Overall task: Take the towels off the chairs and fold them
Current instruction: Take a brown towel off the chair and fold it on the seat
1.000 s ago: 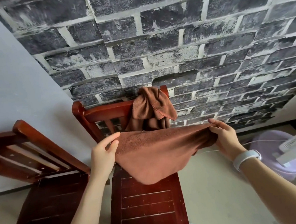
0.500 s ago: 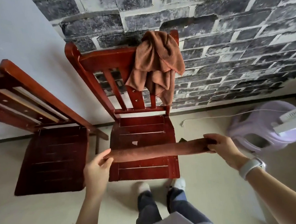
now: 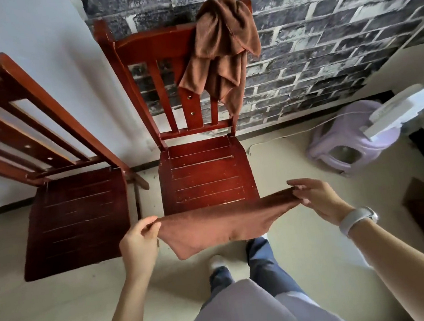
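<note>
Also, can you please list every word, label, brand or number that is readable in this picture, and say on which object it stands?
None: no text can be read in this view.
The held towel, the hanging towel, both chairs and the brick wall show no writing.
The wristband shows nothing readable.
The white appliance on the purple stool has a red mark, too blurred to read.
</note>
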### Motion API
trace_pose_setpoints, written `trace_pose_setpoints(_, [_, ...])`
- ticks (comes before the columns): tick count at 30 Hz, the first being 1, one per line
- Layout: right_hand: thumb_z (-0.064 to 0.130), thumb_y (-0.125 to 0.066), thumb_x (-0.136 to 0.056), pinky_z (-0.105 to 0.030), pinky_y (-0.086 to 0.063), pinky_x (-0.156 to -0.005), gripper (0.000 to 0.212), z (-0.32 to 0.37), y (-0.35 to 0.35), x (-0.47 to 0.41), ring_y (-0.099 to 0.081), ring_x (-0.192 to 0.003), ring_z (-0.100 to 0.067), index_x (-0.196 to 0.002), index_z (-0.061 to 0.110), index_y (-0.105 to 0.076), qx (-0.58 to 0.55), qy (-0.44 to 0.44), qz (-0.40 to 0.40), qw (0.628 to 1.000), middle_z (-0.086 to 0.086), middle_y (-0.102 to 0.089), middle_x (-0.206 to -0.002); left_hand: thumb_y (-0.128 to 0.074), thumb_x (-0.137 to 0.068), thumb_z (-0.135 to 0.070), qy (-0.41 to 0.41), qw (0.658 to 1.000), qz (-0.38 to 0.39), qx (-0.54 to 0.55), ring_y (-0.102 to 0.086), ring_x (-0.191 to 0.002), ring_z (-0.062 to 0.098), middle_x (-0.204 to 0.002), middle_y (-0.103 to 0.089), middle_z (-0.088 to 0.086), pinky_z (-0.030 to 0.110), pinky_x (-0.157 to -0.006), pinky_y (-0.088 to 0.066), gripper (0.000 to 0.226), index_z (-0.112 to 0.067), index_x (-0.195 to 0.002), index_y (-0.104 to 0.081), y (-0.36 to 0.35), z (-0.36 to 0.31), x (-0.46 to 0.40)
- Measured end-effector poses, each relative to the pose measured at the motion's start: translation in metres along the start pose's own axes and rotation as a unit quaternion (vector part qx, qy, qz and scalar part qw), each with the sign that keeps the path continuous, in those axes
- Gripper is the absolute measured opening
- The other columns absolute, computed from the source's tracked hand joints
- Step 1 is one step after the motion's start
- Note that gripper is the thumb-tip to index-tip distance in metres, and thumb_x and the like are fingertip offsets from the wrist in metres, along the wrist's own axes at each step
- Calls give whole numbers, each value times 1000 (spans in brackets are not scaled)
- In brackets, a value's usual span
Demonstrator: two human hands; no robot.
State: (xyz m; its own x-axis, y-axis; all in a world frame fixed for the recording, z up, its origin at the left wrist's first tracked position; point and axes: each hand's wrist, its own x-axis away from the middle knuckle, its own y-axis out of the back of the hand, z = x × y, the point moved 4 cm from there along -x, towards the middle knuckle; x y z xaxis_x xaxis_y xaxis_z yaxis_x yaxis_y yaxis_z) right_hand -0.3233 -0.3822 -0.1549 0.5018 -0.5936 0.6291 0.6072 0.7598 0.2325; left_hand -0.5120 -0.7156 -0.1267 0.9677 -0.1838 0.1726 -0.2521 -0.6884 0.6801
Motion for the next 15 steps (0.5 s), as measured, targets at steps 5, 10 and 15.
trace_pose_setpoints(5, [4, -66, -78, -35, -45, -75, 18, 1, -27, 34, -52, -80, -21, -94, 9, -70, 371, 125, 68, 917, -6, -58, -81, -65, -80, 0, -70, 995, 26, -71, -62, -82, 32, -94, -64, 18, 27, -77, -41, 15, -1, -94, -71, 12, 21, 4])
trace_pose_setpoints(10, [13, -54, -88, -30, -36, -94, 20, -23, -37, 47, -47, -112, -27, -102, 7, -67, 487, 141, 37, 861, -6, -47, -126, -55, -85, 3, -86, 992, 78, -57, -56, -96, 26, -111, -57, 18, 33, -85, -43, 12, 2, -93, -65, 12, 45, 11])
trace_pose_setpoints(15, [15, -46, -92, -29, -32, -76, 16, -22, -34, 48, -56, -98, -32, -98, 10, -61, 474, 197, -36, 857, -9, -65, -96, -54, -88, 0, -67, 996, 46, -30, -60, -87, 30, -98, -60, 19, 30, -78, -42, 14, 5, -98, -62, 12, 50, 9])
